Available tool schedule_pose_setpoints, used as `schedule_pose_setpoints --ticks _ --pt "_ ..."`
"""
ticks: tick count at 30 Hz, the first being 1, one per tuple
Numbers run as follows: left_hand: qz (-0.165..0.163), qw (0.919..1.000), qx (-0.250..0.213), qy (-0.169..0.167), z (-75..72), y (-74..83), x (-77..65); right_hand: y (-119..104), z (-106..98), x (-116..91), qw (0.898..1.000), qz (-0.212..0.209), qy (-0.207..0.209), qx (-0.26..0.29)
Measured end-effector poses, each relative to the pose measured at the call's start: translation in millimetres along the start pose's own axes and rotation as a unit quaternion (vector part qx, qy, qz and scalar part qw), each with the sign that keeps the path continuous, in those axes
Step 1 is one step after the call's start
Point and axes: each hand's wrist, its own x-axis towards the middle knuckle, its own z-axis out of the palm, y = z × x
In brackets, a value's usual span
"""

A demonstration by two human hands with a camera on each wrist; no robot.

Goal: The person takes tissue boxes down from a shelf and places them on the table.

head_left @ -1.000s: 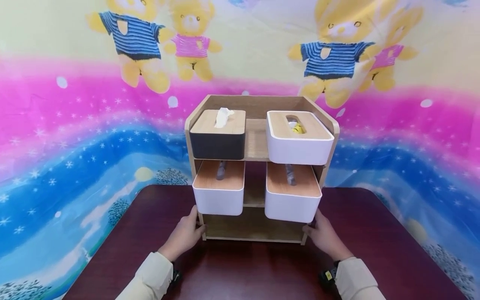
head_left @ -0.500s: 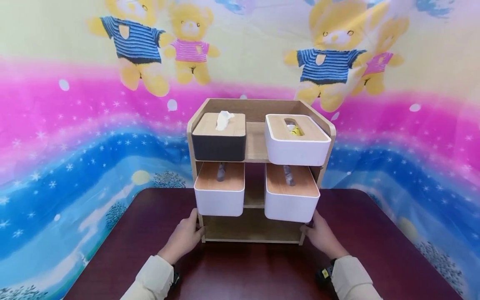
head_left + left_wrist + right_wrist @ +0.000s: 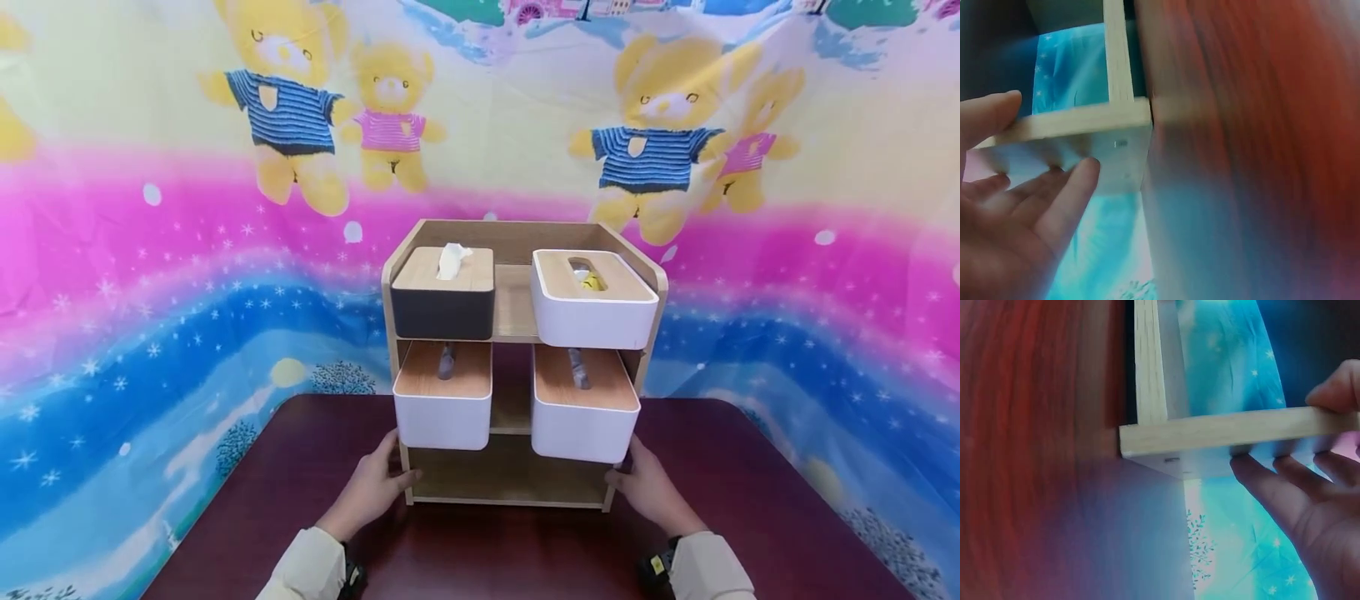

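Note:
A small wooden shelf unit (image 3: 513, 327) stands on the table. My left hand (image 3: 372, 487) holds the lower part of its left side panel (image 3: 1072, 125), thumb at the front edge and fingers along the outer face. In the same way, my right hand (image 3: 651, 483) grips the right side panel (image 3: 1235, 432). A black tissue box (image 3: 442, 315) with a wooden lid and a white tissue sits at top left, a white box (image 3: 596, 321) at top right. Two more white boxes, left (image 3: 442, 421) and right (image 3: 583, 429), jut out of the middle level.
Below them is the bottom compartment (image 3: 510, 471). The dark red table (image 3: 480, 554) extends around the unit. Behind it hangs a cloth backdrop (image 3: 495, 183) printed with teddy bears. Each wrist wears a dark strapped device.
The head view has tilted up, so the unit, table and hands sit lower in it. The unit's top looks slightly narrower. Both hands keep their hold on the side panels.

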Motion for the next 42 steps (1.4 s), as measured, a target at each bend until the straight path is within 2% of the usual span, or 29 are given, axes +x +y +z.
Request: schedule_pose_setpoints --ticks 4,7,9,11,14,19,26,42 --pt "-0.004 0.9996 -0.029 0.004 6.3 -4.9 -0.4 3.7 -2.5 1.3 1.000 -0.007 0.004 -0.003" --pt "-0.025 0.9971 -0.071 0.014 11.1 -8.5 1.1 5.8 -4.4 2.9 1.000 -0.004 -0.003 0.000" --pt "-0.061 0.9906 -0.121 0.017 15.5 -13.2 1.9 7.1 -5.0 3.6 1.000 -0.001 -0.001 0.002" --pt "-0.100 0.9795 -0.174 0.017 20.6 -19.2 1.5 8.7 -4.9 3.9 1.000 -0.001 0.000 0.003" --pt "-0.141 0.9646 -0.222 0.022 27.8 -28.0 -1.0 11.0 -3.4 3.3 1.000 -0.001 0.001 0.006" --pt "-0.136 0.9653 -0.222 0.025 33.3 -34.1 -2.7 11.5 -1.5 0.4 1.000 -0.012 0.008 0.005" --pt "-0.137 0.9686 -0.205 0.033 32.1 -33.9 -0.1 8.4 -2.3 2.9 0.999 -0.031 0.024 -0.028" --pt "-0.141 0.9714 -0.187 0.040 29.5 -34.4 -1.5 11.6 2.2 4.5 0.999 -0.032 0.014 -0.001"
